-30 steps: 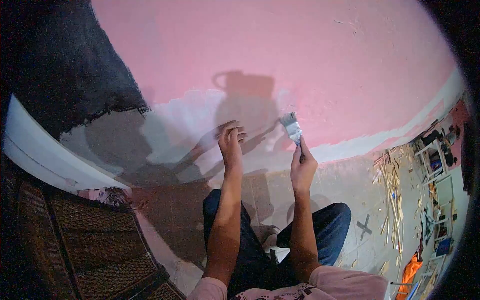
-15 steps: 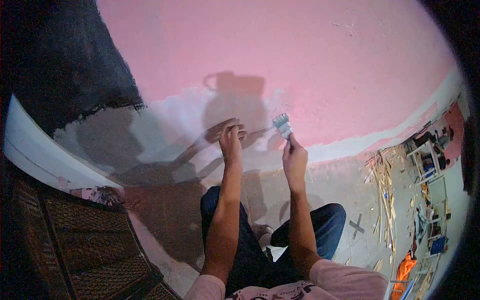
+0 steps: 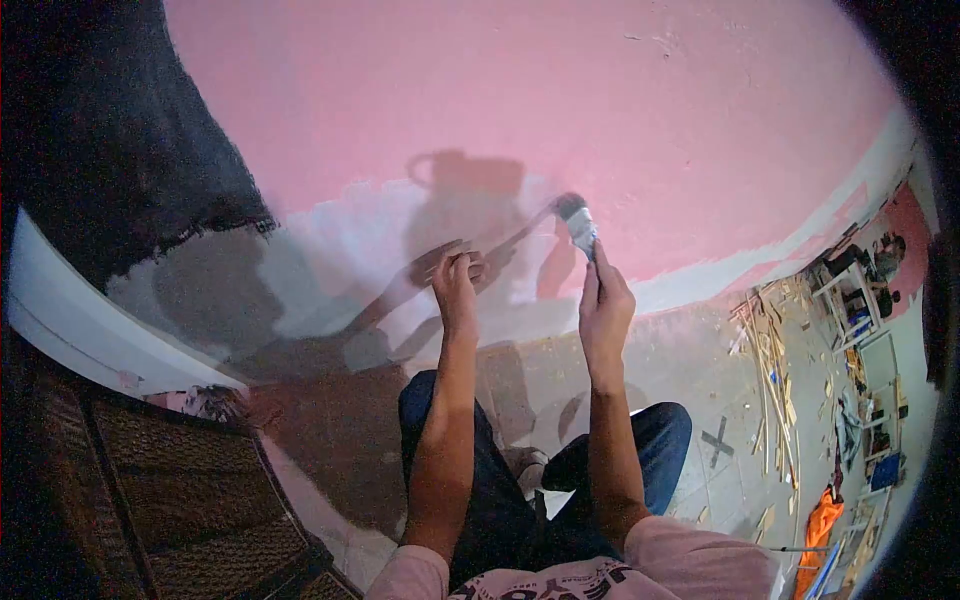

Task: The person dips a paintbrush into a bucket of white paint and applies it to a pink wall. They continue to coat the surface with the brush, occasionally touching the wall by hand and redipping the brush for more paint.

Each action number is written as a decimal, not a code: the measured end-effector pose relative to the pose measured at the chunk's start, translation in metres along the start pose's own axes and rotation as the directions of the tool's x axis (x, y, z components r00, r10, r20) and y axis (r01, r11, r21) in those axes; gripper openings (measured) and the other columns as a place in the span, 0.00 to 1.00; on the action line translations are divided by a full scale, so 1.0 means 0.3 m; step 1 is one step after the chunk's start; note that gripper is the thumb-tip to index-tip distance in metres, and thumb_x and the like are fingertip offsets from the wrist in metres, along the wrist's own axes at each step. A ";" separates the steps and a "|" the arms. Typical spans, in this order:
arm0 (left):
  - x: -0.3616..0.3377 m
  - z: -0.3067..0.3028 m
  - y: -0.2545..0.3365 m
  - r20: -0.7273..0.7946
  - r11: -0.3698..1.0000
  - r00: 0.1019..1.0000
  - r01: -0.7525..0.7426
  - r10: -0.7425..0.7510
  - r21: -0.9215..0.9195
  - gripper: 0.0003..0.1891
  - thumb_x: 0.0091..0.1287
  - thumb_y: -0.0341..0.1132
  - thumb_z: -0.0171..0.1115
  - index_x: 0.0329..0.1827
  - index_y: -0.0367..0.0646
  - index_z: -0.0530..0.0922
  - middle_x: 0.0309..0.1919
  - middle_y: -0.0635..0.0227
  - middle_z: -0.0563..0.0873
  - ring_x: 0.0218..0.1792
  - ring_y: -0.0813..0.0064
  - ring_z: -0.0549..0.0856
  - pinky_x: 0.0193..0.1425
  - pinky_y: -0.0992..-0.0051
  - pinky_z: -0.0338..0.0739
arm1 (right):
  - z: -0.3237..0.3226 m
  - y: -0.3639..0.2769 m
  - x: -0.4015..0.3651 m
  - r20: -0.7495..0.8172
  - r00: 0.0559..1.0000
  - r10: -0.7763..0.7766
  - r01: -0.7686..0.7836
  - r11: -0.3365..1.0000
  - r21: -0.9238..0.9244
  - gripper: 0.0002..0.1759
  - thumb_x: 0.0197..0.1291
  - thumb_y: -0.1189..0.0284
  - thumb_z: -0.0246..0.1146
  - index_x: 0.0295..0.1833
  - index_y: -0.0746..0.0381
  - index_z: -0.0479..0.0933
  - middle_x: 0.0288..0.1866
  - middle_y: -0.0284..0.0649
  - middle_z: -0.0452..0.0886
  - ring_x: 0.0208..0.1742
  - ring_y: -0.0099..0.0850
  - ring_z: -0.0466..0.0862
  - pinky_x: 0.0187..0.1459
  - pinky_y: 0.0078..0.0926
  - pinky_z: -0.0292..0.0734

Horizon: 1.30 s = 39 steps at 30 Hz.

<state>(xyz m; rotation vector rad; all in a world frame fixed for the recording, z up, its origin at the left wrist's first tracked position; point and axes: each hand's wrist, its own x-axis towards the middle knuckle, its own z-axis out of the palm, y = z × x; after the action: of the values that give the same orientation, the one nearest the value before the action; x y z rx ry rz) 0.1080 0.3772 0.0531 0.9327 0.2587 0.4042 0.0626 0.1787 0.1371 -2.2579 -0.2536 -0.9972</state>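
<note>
My right hand (image 3: 607, 305) grips a paintbrush (image 3: 581, 230) by its handle, with the bristles up. The ferrule is smeared with whitish paint, and the dark bristle tips are right at the pink wall (image 3: 520, 80), where the brush's shadow meets them. To its left, my left hand (image 3: 457, 290) is raised before the pale painted band (image 3: 375, 225), fingers loosely bent and slightly apart, with no object showing in them. Its shadow falls on the wall just behind the fingers.
A black painted area (image 3: 110, 130) covers the wall's upper left. A dark woven-panel piece of furniture (image 3: 190, 480) stands at lower left. Wood strips (image 3: 768, 370) litter the floor at right, near a white frame (image 3: 850, 300) and an orange cloth (image 3: 820, 530).
My right hand has moved a little right, and the brush has swept upward on the wall, its bristles now tilting left. My left hand has barely shifted.
</note>
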 end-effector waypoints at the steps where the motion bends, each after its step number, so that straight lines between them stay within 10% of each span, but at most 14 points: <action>1: -0.008 0.009 0.019 0.009 1.000 1.000 -0.025 0.025 0.001 0.12 0.75 0.33 0.56 0.55 0.40 0.82 0.43 0.65 0.88 0.41 0.73 0.87 0.47 0.71 0.79 | -0.013 0.017 -0.022 -0.073 0.997 -0.010 0.013 0.999 0.036 0.21 0.75 0.79 0.58 0.71 0.65 0.78 0.33 0.45 0.81 0.29 0.28 0.76 0.34 0.26 0.74; 8: -0.020 0.009 -0.016 0.066 0.996 0.998 -0.031 0.026 0.086 0.14 0.72 0.36 0.59 0.57 0.43 0.82 0.44 0.66 0.87 0.42 0.71 0.88 0.45 0.72 0.81 | -0.413 0.308 -0.200 -0.206 0.910 0.360 -0.334 0.931 0.151 0.20 0.79 0.75 0.56 0.71 0.65 0.78 0.36 0.30 0.79 0.37 0.19 0.77 0.41 0.18 0.74; 19: -0.155 0.084 -0.116 0.227 0.927 0.959 0.076 -0.169 0.368 0.20 0.76 0.43 0.59 0.64 0.42 0.79 0.54 0.63 0.86 0.53 0.70 0.85 0.59 0.71 0.76 | -1.006 0.916 -0.848 -0.111 0.652 0.750 -0.735 0.590 -0.334 0.21 0.70 0.58 0.66 0.42 0.69 0.88 0.30 0.52 0.89 0.32 0.44 0.90 0.37 0.41 0.83; 23: -0.268 0.097 -0.077 0.282 0.879 0.941 0.034 -0.189 0.475 0.18 0.79 0.40 0.55 0.65 0.39 0.79 0.56 0.62 0.85 0.54 0.69 0.83 0.62 0.69 0.75 | -0.972 1.156 -1.146 -0.035 0.536 0.843 -0.716 0.433 -0.547 0.24 0.69 0.54 0.64 0.36 0.65 0.90 0.24 0.42 0.88 0.26 0.33 0.88 0.34 0.32 0.82; 27: -0.307 0.126 -0.080 0.303 0.822 0.940 -0.047 -0.156 0.568 0.17 0.81 0.38 0.54 0.65 0.37 0.78 0.54 0.62 0.85 0.52 0.69 0.83 0.62 0.69 0.75 | -0.869 1.262 -1.286 -0.028 0.411 0.911 -0.874 0.385 -0.296 0.23 0.71 0.57 0.62 0.36 0.66 0.89 0.25 0.43 0.88 0.26 0.30 0.88 0.33 0.31 0.82; 39: -0.255 0.191 -0.178 0.389 0.711 0.913 -0.192 -0.124 0.676 0.18 0.83 0.40 0.53 0.64 0.36 0.80 0.51 0.62 0.85 0.48 0.72 0.85 0.58 0.69 0.78 | -0.581 1.573 -1.542 0.020 0.329 0.944 -0.909 0.322 -0.263 0.22 0.70 0.55 0.61 0.38 0.64 0.88 0.30 0.49 0.89 0.31 0.43 0.90 0.39 0.43 0.82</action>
<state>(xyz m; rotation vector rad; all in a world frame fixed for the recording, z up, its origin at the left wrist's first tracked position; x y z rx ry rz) 0.0737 0.2735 0.0455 1.7667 -0.0090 0.1162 -0.1658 -0.2583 -0.3359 -2.0831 1.0873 -0.1487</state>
